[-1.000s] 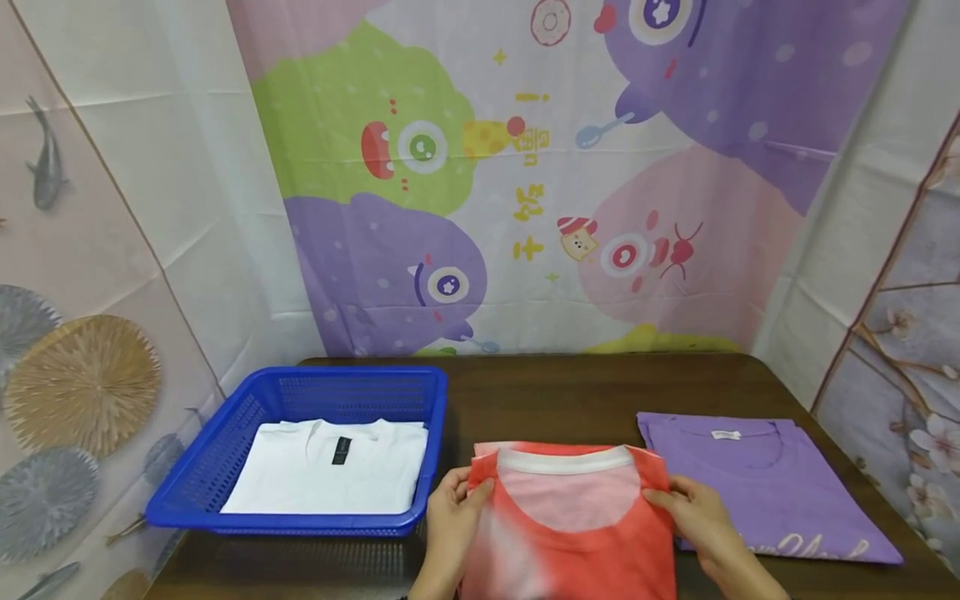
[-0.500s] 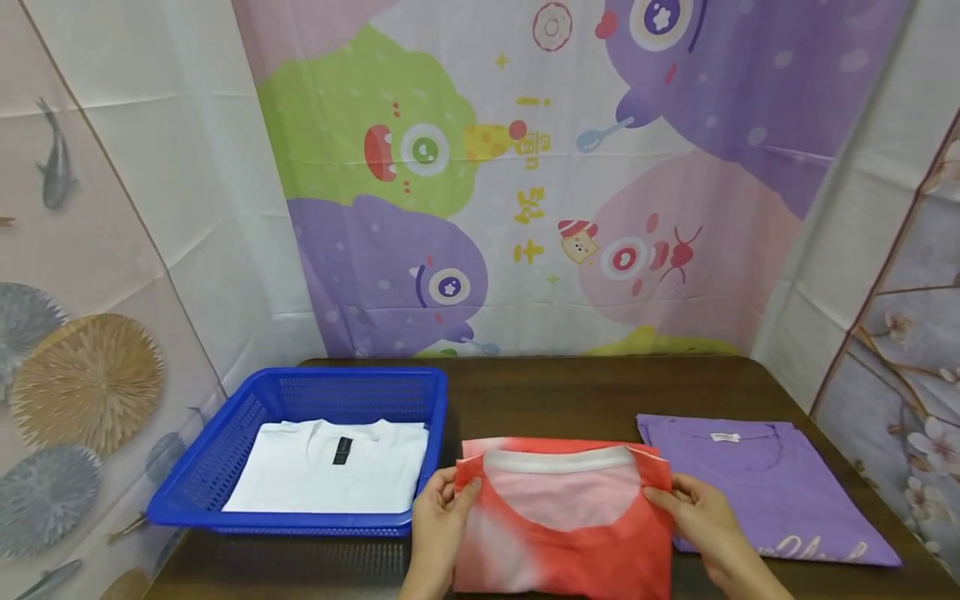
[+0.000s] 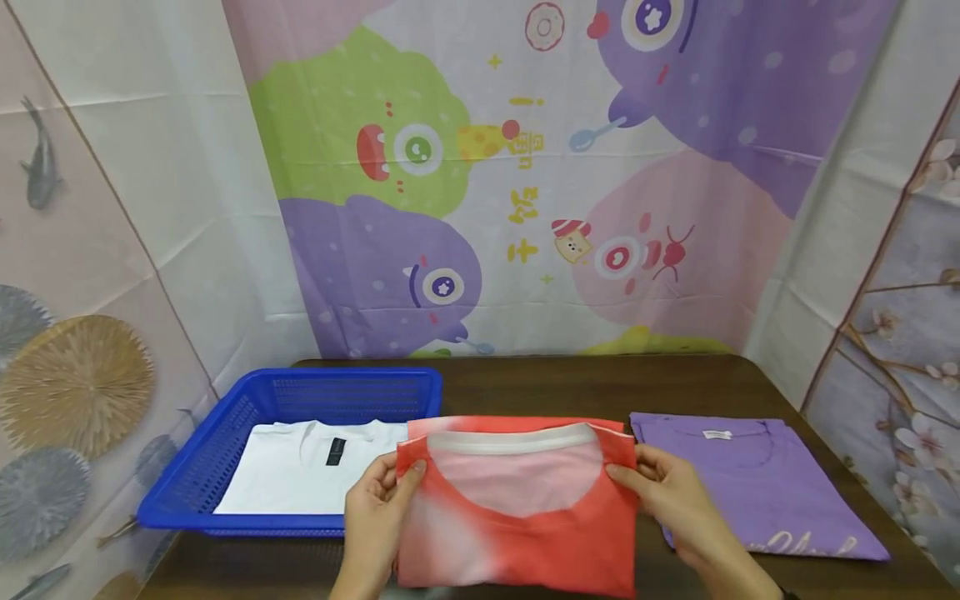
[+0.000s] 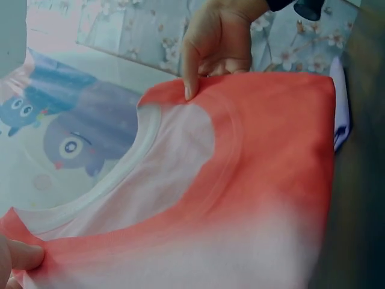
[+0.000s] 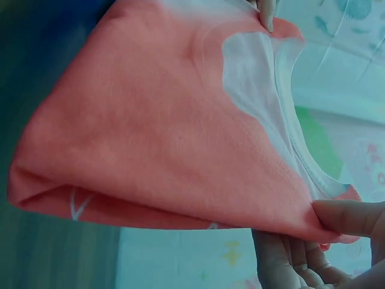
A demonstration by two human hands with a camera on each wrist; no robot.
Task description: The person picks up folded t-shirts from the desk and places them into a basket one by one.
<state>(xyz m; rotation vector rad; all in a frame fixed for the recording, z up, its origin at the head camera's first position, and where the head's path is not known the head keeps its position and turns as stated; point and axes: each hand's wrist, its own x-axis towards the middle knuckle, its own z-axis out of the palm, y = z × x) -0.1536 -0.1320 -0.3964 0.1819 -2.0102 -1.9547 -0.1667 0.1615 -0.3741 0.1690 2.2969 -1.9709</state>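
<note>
A folded red and white T-shirt (image 3: 540, 542) hangs between my two hands, its wide neckline facing up. My left hand (image 3: 378, 508) pinches the shirt's left shoulder corner, thumb on the front and fingers behind. At the opposite shoulder corner, my right hand (image 3: 671, 492) pinches in the same way. In the right wrist view, folded layers of the T-shirt (image 5: 150, 120) show along its lower edge, with white print inside. The shirt overlaps the right front part of a blue basket (image 3: 247, 522), where a folded white T-shirt (image 3: 277, 475) with a black neck label lies.
A folded purple T-shirt (image 3: 757, 492) with pale lettering lies on the right of the dark wooden table (image 3: 525, 383). Behind the table hangs a cartoon-print curtain (image 3: 517, 325). Patterned cloth panels stand at both sides.
Both hands have carried the red and white T-shirt left and slightly up, from beside the purple shirt toward the blue basket. The shirt's lower edge now shows. Basket and other shirts stay put.
</note>
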